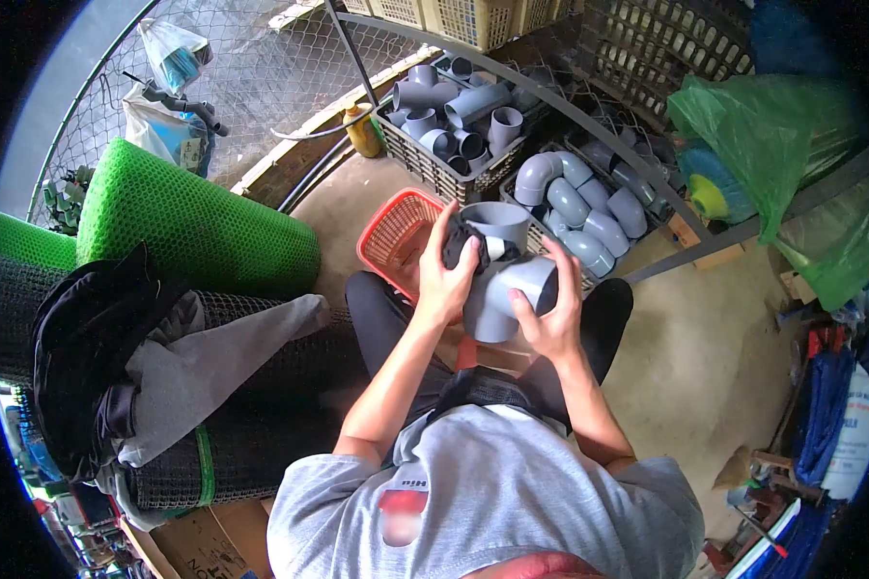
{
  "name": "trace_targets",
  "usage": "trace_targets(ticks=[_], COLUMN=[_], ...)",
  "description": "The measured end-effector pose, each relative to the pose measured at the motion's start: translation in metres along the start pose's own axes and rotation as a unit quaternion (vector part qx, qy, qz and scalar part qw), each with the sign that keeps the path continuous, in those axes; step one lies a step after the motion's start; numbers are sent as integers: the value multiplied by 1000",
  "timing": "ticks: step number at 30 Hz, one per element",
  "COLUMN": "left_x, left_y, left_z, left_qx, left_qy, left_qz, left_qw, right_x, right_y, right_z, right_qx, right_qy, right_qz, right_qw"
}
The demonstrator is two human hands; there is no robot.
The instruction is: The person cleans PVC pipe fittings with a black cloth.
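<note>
- Because it is moulded from rigid grey plastic, the large branched pipe fitting [497, 304] looks stiff, hollow and light for its bulk. Its smooth matte skin could slide in a loose hold, though I judge a drop would not likely break it.
- It is held in the air above the person's lap, just in front of a red latticed plastic basket [396, 232].
- The right hand [550, 323] cups the lower branch from the side, fingers spread over the curved wall and gripping it.
- The left hand [441, 280] is closed around a dark, soft, crumpled cloth [462, 246], pressing it against the fitting near the upper socket.
- The surest hold, in my view, is around a socket collar or with fingers hooked over an open mouth, where the rim gives a stop.
- Beyond, a dark lattice crate [512, 207] holds more rounded, dull grey elbows [570, 198].
- To the left lie a bright green plastic mesh roll [193, 222] and a black mesh roll [251, 425] draped with clothing.
</note>
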State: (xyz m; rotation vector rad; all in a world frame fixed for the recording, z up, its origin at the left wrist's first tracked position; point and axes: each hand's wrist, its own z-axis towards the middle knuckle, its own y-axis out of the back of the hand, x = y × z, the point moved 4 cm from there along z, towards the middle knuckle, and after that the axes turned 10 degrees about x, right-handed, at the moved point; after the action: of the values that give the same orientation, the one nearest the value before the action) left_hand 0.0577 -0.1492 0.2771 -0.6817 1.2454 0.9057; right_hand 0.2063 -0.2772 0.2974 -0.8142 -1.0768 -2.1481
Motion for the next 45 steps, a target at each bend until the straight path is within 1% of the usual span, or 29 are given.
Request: trace_targets(ticks=[3,4,6,10,12,14,15,16,18,19,20,23,24,26,27,28,29,30,32,33,34,36,38,39,40,41,42,44,45], left_x=[5,9,10,10,8,0,-4,12,24,19,19,1,4,1,-1,-4,-8,-12,-36,-30,-43,-26,-19,-37,-35,-35,-42,-39,-33], left_y=[-8,-12,-22,-6,4,16,16,24,22,18,13,4,2,9,19,31,47,57,61,69,61,51,22,1,-8,-16,-23,-31,-33], left_z=[0,-2,-15,-13,-8,2,8,13,11,3,-3,-24,-36,-50,-52,-54,-50,-42,-23,-7,4,28,34,22,18,8,-4,-34,-46], left_qx=[-16,-29,-33,-59,-59,-58,-56,-85,-39,-23,-4,107,85,73,51,35,4,-28,-92,-109,-104,-64,-2,17,56,119,181,301,344], left_qy=[8,-25,-6,-39,-26,-89,-73,-49,-12,-9,57,38,58,82,37,70,39,8,42,-46,3,-26,-32,-12,-68,-96,-124,-203,-205], left_qz=[-46,6,-37,26,-45,-65,-202,-198,-259,-198,-227,-111,-90,5,84,80,73,67,-46,51,15,96,147,105,49,62,77,217,189], left_qw=[999,999,999,997,997,992,975,975,965,980,972,987,991,994,994,994,997,997,994,992,994,993,989,994,995,986,973,906,897], right_x=[4,7,19,18,18,24,23,14,8,4,-3,-25,-37,-51,-58,-69,-79,-91,-108,-108,-103,-91,-70,-77,-90,-101,-103,-127,-110], right_y=[-1,0,2,-6,-6,0,4,0,2,4,6,9,11,17,19,16,11,9,-2,-6,-12,-25,-33,-35,-37,-35,-30,-23,-13], right_z=[8,10,16,8,5,9,10,6,3,5,5,8,9,8,8,4,-1,-5,-13,-15,-15,-15,-14,-16,-19,-23,-22,-25,-21], right_qx=[-25,-26,-10,26,39,26,16,-4,-7,-27,-44,-161,-196,-195,-196,-189,-181,-180,-132,-127,-84,-23,-30,-32,-64,-96,-106,-74,-77], right_qy=[13,13,30,58,60,87,73,32,-57,-58,-80,-176,-187,-235,-235,-270,-305,-306,-318,-318,-305,-268,-285,-286,-308,-329,-341,-310,-322], right_qz=[-17,-15,-87,-105,-95,-47,1,106,275,274,283,389,403,419,419,466,512,511,514,514,504,484,495,496,531,563,572,550,522], right_qw=[999,999,996,992,993,995,997,994,960,960,955,890,874,855,855,821,783,783,786,786,804,832,820,819,787,752,738,772,786])
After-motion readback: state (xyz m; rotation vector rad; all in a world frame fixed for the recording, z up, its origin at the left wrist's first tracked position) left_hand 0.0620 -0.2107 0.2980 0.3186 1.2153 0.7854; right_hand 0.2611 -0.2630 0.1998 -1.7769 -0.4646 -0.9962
